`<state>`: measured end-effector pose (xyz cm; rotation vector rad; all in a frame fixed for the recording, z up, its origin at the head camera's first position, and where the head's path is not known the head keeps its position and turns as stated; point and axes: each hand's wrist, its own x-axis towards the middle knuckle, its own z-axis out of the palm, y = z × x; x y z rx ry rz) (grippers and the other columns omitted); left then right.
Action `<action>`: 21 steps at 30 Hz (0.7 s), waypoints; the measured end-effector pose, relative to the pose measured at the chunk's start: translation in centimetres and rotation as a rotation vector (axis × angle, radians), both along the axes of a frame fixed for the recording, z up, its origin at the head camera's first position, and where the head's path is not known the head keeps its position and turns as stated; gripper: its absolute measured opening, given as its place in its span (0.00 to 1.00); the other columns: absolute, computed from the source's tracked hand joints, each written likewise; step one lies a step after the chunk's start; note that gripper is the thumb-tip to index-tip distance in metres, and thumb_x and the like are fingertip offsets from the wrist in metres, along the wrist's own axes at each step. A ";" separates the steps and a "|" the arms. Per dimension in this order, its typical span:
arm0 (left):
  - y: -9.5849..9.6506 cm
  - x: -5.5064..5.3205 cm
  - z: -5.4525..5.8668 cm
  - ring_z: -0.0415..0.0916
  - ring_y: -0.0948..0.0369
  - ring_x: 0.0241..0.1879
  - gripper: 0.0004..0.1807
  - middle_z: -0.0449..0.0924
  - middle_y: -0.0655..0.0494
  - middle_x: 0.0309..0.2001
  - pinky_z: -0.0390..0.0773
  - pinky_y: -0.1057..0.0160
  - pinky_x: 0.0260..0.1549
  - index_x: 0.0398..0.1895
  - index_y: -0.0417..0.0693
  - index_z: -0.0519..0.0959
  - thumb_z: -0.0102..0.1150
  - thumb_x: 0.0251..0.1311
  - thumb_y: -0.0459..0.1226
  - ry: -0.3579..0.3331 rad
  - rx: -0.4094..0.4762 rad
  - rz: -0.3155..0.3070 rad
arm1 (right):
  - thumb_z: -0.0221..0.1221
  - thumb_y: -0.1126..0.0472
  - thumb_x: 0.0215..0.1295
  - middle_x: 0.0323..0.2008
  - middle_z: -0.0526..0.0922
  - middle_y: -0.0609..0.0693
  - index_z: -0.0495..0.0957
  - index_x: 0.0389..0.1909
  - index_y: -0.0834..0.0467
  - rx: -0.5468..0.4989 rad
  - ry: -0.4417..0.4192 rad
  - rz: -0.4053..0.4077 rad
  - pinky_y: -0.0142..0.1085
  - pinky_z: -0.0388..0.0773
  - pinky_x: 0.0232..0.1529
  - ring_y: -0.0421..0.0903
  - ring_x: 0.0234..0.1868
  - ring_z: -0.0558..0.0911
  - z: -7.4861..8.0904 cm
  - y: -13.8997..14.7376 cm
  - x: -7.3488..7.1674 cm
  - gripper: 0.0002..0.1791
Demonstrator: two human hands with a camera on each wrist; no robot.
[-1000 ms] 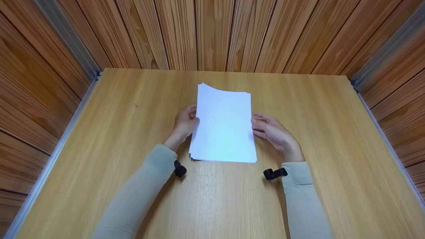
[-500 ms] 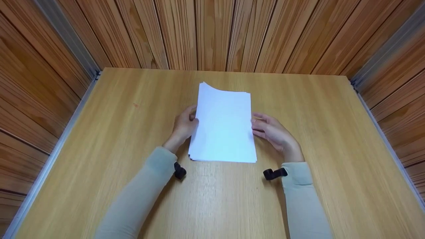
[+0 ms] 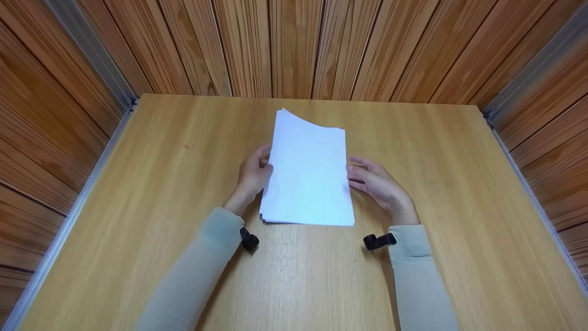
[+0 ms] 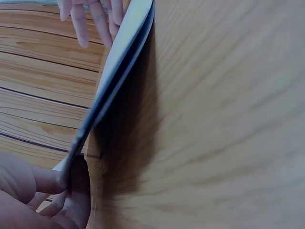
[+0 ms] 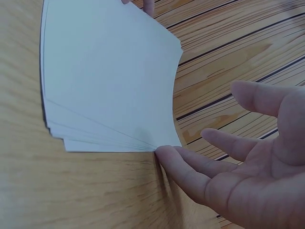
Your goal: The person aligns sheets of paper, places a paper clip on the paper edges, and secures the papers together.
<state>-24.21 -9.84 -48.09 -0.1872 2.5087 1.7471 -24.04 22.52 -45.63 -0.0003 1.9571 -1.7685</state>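
Paper sheets (image 3: pixel 308 174), wood-grain tabletop (image 3: pixel 459 184), plank walls (image 3: pixel 294 46), grey corner posts (image 3: pixel 93 55)

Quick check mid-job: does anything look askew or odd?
Yes, mildly: the paper stack isn't flush, with sheet corners stepping out past one another, and its left side bows upward where the left hand pinches it. A small reddish mark also shows on the table.

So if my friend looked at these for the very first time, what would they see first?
Probably the bright stack of white paper in the middle of the wooden table, its far left corner curving up. Next, the left hand pinching its left edge and the right hand touching its right edge. Behind them stands the striped wooden wall.
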 end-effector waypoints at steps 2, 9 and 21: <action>0.0 0.1 0.0 0.78 0.52 0.52 0.30 0.78 0.48 0.54 0.81 0.57 0.53 0.80 0.57 0.67 0.52 0.79 0.30 -0.004 0.014 0.008 | 0.52 0.57 0.84 0.78 0.64 0.62 0.48 0.85 0.61 0.001 0.000 0.001 0.47 0.65 0.77 0.55 0.77 0.69 0.0 0.0 0.0 0.37; -0.1 0.2 0.1 0.77 0.52 0.53 0.30 0.77 0.47 0.55 0.81 0.56 0.53 0.79 0.58 0.68 0.52 0.79 0.28 -0.018 0.082 0.037 | 0.54 0.57 0.83 0.76 0.67 0.62 0.49 0.85 0.62 -0.002 0.004 -0.007 0.47 0.66 0.76 0.54 0.76 0.70 -0.2 -0.1 -0.2 0.38; -0.4 0.4 -0.1 0.78 0.51 0.53 0.30 0.79 0.45 0.55 0.79 0.56 0.52 0.79 0.57 0.68 0.52 0.78 0.28 -0.015 0.165 0.037 | 0.53 0.59 0.83 0.76 0.68 0.63 0.49 0.85 0.62 0.021 0.037 -0.030 0.47 0.68 0.76 0.55 0.75 0.71 -0.6 -0.4 -0.4 0.37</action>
